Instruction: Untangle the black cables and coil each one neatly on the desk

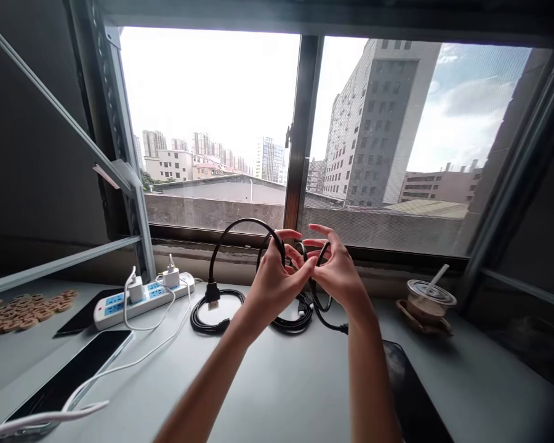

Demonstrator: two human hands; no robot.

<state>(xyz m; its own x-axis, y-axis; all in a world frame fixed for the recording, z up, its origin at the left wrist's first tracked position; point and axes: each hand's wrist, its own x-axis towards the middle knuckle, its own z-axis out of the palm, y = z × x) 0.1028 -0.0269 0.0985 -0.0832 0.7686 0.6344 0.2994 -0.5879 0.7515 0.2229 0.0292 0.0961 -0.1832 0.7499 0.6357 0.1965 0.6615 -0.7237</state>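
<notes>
Both my hands are raised in front of the window, fingers pinched on a black cable (240,231). My left hand (277,277) grips the cable where it arches up and over to the left. My right hand (337,271) holds loops of the same cable, with the index finger stretched out above. The cable's plug (212,291) hangs down at the left onto a coiled black cable (212,311) lying on the grey table (281,381). More black coils (295,321) lie under my hands.
A white power strip (138,298) with two white chargers sits at the left, white leads running to a phone (69,375). Another dark phone (85,317) and wooden pieces (23,309) lie further left. A lidded cup with straw (429,298) stands right. A dark tablet (410,387) lies near my right forearm.
</notes>
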